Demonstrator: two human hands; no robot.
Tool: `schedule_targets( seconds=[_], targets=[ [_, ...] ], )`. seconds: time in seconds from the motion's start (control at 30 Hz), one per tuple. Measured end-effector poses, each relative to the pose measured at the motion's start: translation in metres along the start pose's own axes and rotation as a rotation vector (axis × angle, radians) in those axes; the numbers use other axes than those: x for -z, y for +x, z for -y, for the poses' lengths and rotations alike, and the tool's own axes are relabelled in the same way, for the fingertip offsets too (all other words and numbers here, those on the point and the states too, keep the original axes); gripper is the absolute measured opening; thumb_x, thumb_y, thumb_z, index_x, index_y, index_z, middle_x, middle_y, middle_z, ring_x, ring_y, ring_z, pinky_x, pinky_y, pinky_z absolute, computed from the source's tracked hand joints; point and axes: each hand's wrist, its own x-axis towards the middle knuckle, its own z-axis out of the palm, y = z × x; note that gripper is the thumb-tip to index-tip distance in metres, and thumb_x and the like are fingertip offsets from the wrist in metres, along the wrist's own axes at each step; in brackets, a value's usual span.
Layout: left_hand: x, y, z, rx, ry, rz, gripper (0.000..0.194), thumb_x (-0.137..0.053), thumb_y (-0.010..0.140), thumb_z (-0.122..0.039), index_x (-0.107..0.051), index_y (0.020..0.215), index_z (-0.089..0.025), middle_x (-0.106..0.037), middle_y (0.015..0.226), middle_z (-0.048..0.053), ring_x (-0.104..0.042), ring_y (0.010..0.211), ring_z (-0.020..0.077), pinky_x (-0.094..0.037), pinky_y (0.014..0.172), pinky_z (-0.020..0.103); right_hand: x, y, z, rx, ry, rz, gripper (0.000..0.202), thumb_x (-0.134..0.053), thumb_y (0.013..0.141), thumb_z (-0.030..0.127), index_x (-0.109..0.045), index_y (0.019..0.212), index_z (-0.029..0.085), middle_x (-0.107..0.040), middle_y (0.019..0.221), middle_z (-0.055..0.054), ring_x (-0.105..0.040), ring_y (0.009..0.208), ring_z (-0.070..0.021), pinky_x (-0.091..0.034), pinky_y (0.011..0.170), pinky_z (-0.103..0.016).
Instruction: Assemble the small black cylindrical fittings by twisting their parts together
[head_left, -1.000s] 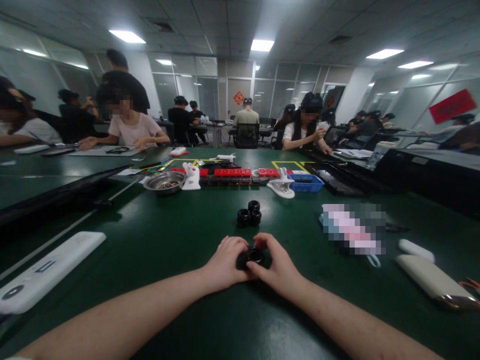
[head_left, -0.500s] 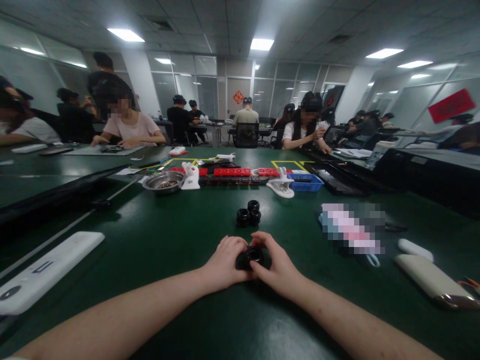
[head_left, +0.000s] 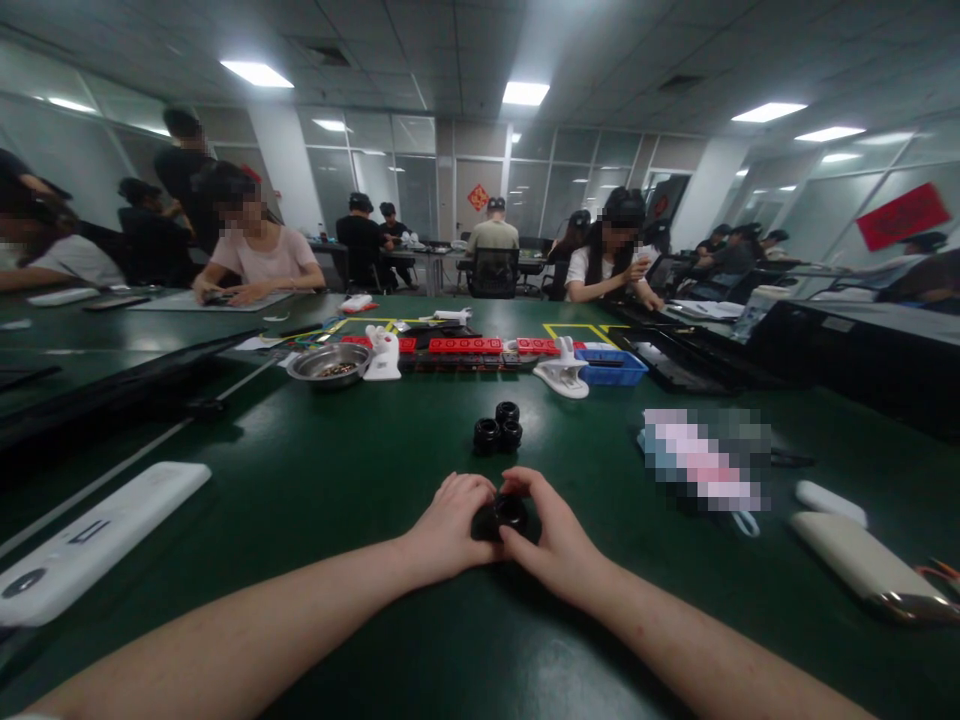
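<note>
Low over the near middle of the green table [head_left: 360,470], a glossy black ring-shaped part [head_left: 512,512] with a round opening in its top sits between my hands. My left hand [head_left: 448,525] curls round its left side, thumb in front and fingers behind. From the right, my right hand [head_left: 561,545] grips it with a bent index finger at the back and the thumb at the front. Just beyond my fingers stand three similar black parts [head_left: 487,434], grouped close together. Their exact kind cannot be made out.
Farther back are a metal bowl [head_left: 330,366] of small pieces, white clamps [head_left: 562,372], red strips [head_left: 465,345] and a blue tray [head_left: 615,367]. A long white device [head_left: 101,540] lies left; a beige case [head_left: 862,560] lies right. Other people [head_left: 259,260] sit around.
Both hands stay in place round the black ring-shaped part, which appears slightly turned or tilted between the fingers. The grouped parts have not moved.
</note>
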Motion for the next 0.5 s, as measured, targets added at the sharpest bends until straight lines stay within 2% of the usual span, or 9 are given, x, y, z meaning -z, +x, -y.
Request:
schedule_targets(
  seconds=[0.1,0.2,0.3,0.37,0.43,0.5],
  targets=[
    [-0.0016,0.0005,0.0027,-0.018,0.003,0.001,0.048,-0.066,0.062,-0.041,-0.049,0.101,-0.019,-0.052,0.105,0.006,-0.046,0.102,0.0257,-0.023,0.099,0.047,0.0008,-0.0020,-0.0004,0.043,0.020,0.064,0.058,-0.050,0.065,0.006,-0.034,0.119,0.018,-0.047,0.116,-0.010,-0.045,0.109,-0.0221,-0.034,0.096,-0.041],
    [-0.0025,0.0002,0.0036,-0.022,0.011,-0.006,0.042,-0.068,0.061,-0.039,-0.051,0.094,-0.018,-0.052,0.104,0.006,-0.047,0.101,0.0251,-0.022,0.100,0.047,0.0003,-0.0025,-0.0023,0.024,-0.021,0.055,0.060,-0.056,0.068,0.013,-0.032,0.122,0.018,-0.043,0.120,-0.011,-0.042,0.112,-0.0240,-0.032,0.097,-0.043],
    [-0.0024,-0.0004,0.0027,-0.016,0.020,-0.020,0.037,-0.067,0.061,-0.041,-0.052,0.084,-0.018,-0.052,0.103,0.006,-0.047,0.101,0.0247,-0.024,0.099,0.046,-0.0006,-0.0007,-0.0053,-0.017,-0.059,-0.049,0.055,-0.060,0.068,0.020,-0.035,0.117,0.018,-0.047,0.110,-0.010,-0.046,0.103,-0.0239,-0.038,0.090,-0.042],
    [-0.0020,-0.0005,0.0021,-0.016,0.022,-0.022,0.038,-0.067,0.061,-0.044,-0.052,0.085,-0.018,-0.052,0.101,0.005,-0.047,0.099,0.0245,-0.025,0.097,0.047,-0.0010,0.0010,-0.0067,-0.045,-0.081,-0.110,0.052,-0.063,0.066,0.022,-0.038,0.112,0.018,-0.049,0.102,-0.008,-0.049,0.096,-0.0233,-0.041,0.085,-0.041],
    [-0.0014,-0.0004,0.0015,-0.019,0.020,-0.021,0.040,-0.067,0.061,-0.044,-0.052,0.088,-0.019,-0.052,0.101,0.005,-0.047,0.099,0.0244,-0.025,0.098,0.047,-0.0012,0.0024,-0.0071,-0.075,-0.083,-0.105,0.051,-0.064,0.065,0.022,-0.040,0.110,0.018,-0.050,0.096,-0.007,-0.050,0.091,-0.0226,-0.043,0.082,-0.040],
    [-0.0009,-0.0003,0.0010,-0.020,0.016,-0.017,0.041,-0.067,0.061,-0.044,-0.052,0.090,-0.019,-0.052,0.103,0.005,-0.046,0.100,0.0244,-0.025,0.098,0.046,-0.0010,0.0031,-0.0061,-0.083,-0.045,-0.045,0.049,-0.062,0.065,0.019,-0.040,0.109,0.018,-0.052,0.094,-0.005,-0.052,0.090,-0.0215,-0.043,0.082,-0.039]
  ],
)
